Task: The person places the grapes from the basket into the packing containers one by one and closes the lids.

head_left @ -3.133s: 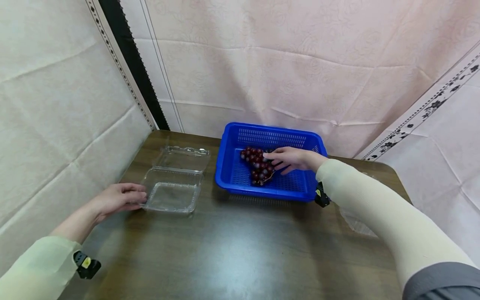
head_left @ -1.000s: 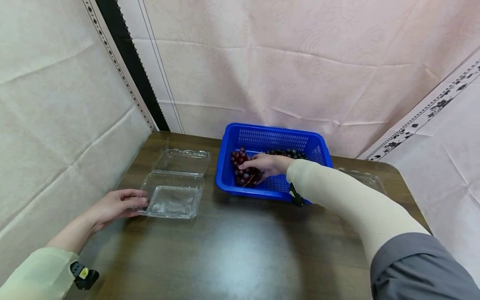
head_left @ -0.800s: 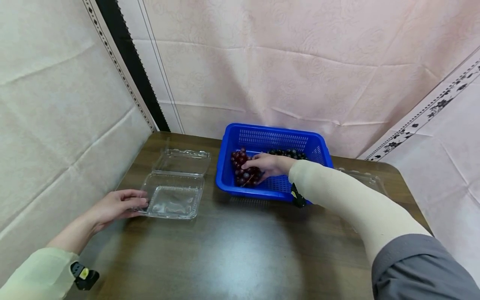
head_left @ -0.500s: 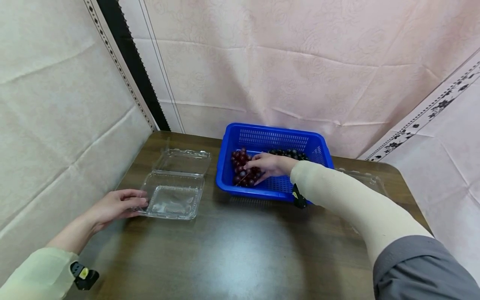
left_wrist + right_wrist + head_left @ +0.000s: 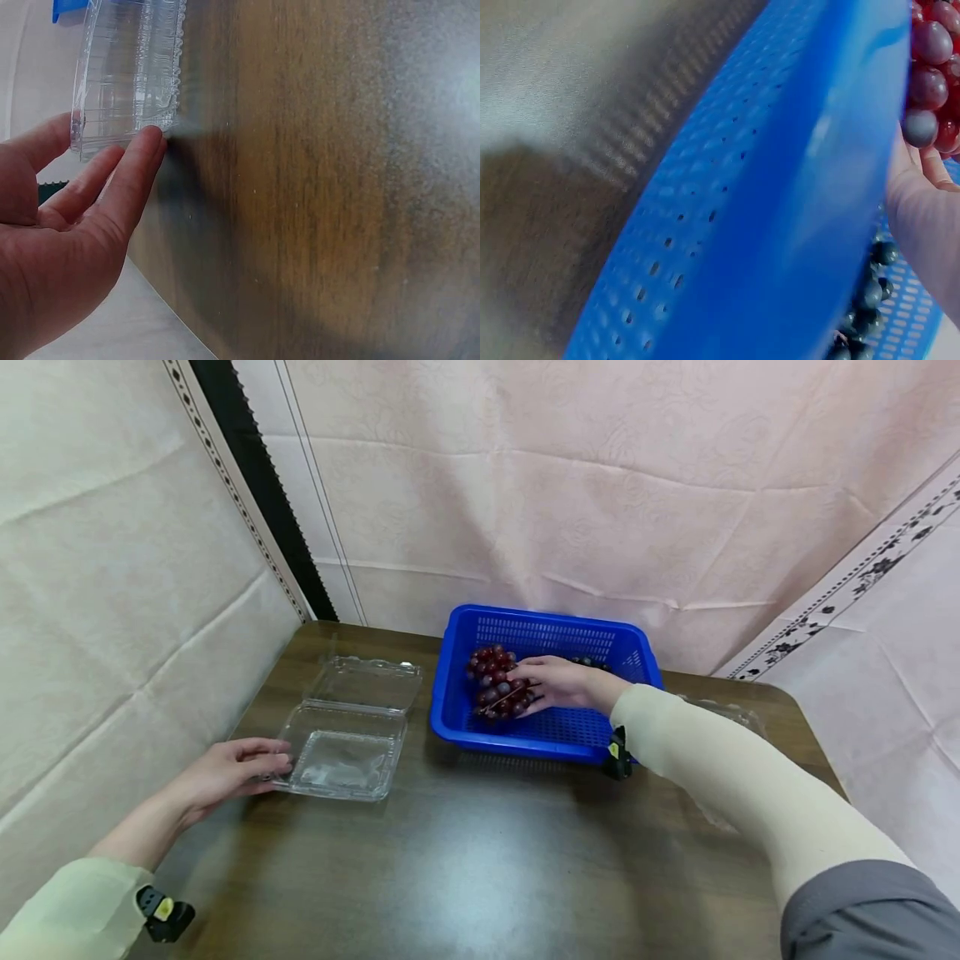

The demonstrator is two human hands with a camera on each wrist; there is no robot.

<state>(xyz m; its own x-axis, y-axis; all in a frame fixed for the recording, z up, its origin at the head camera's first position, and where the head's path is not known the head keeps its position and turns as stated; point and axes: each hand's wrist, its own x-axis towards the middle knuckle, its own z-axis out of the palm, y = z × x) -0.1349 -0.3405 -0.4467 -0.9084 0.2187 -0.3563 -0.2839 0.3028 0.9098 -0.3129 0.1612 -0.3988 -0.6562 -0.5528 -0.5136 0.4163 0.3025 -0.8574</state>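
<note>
My right hand [image 5: 564,682] reaches into the blue plastic basket [image 5: 517,746] and grips a bunch of red grapes [image 5: 493,670] from its right side. In the right wrist view the red grapes [image 5: 930,82] sit above the fingers, higher than the basket's floor. A bunch of dark grapes [image 5: 866,300] lies beneath, mostly hidden by the hand in the head view. At the left, my left hand [image 5: 238,768] pinches the near left edge of a clear plastic clamshell box [image 5: 347,752], lid folded back. The left wrist view shows thumb and fingers on the box's wall [image 5: 112,105].
A second clear plastic container [image 5: 735,714] lies right of the basket, partly behind the right forearm. The brown wooden table [image 5: 465,860] extends in front. Pale cloth curtains [image 5: 570,485] hang behind and at both sides.
Within the last half second the right hand has moved slightly right and up with the red grapes. Earlier it reached leftward around the bunch. The left hand stays at the box's edge.
</note>
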